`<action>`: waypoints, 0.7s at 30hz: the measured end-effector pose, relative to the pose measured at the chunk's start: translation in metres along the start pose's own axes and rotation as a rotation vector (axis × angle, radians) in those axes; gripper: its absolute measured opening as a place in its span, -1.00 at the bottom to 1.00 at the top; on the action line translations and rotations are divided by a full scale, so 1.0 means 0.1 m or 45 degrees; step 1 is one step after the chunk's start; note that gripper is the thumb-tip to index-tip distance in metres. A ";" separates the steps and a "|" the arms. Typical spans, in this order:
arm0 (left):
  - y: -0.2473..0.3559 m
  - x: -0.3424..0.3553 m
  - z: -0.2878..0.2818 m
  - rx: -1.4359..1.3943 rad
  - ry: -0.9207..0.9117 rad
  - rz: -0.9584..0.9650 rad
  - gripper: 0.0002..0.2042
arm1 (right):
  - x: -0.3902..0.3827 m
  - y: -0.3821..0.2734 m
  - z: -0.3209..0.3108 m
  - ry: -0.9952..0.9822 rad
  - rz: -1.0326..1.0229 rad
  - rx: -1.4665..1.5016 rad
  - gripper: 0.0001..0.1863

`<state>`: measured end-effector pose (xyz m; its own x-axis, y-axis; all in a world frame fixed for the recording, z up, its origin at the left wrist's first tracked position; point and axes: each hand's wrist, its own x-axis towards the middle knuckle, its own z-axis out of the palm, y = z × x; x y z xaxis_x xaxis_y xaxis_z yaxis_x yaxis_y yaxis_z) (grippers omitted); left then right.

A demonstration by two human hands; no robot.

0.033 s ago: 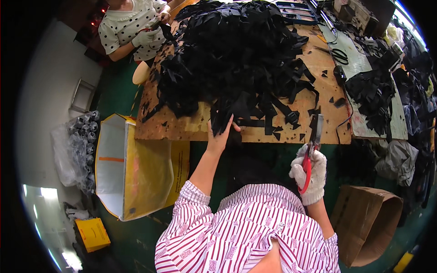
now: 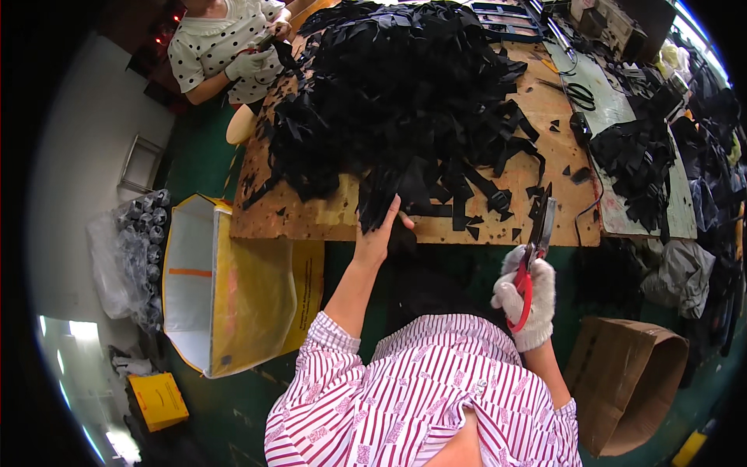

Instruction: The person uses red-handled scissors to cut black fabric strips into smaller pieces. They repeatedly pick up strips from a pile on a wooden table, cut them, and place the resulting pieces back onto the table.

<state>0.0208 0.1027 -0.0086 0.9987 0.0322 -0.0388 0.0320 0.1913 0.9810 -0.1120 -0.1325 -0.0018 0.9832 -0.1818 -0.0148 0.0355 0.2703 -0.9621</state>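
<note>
My bare left hand [image 2: 377, 233] is closed around a bunch of black fabric strips [image 2: 380, 191] at the front edge of the wooden table. The strips hide some of the fingers. Behind them rises a large heap of black fabric and strap pieces [image 2: 397, 86]. In a white knitted glove, my right hand [image 2: 531, 300] grips red-handled scissors [image 2: 523, 300] just off the table edge. The blades point away from me, slightly parted, with nothing between them. A black strap with a buckle [image 2: 498, 201] lies on the table between my hands.
Small black scraps dot the wooden table [image 2: 311, 222]. A yellow bin [image 2: 253, 296] stands left below its edge, and a cardboard box [image 2: 615, 381] at the lower right. More black straps [image 2: 634, 167] lie on the side table. A gloved co-worker [image 2: 226, 54] stands at the far left.
My right hand and the scissors have shifted very slightly to the left. The black strips at my left hand have moved a little; my left hand stays nearly in place.
</note>
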 end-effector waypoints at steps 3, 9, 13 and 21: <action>0.02 -0.12 0.14 -0.306 0.029 -0.172 -0.86 | -0.05 -0.06 0.07 -0.034 0.496 0.039 -0.53; 0.00 -0.24 0.41 -0.348 -0.058 -0.236 -0.81 | -0.06 0.02 0.06 -0.121 0.586 -0.097 -0.49; -0.07 -0.27 0.56 -0.428 -0.123 -0.347 -0.79 | -0.08 0.23 -0.06 -0.214 0.511 -0.205 -0.44; -0.23 -0.33 0.68 -0.062 -0.094 -0.045 -0.75 | -0.05 0.30 -0.13 -0.273 0.474 -0.523 -0.36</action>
<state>-0.0105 0.0310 -0.0168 0.9972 -0.0476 -0.0574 0.0672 0.2386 0.9688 -0.1180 -0.1354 -0.0342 0.9319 0.0612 -0.3575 -0.3491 -0.1167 -0.9298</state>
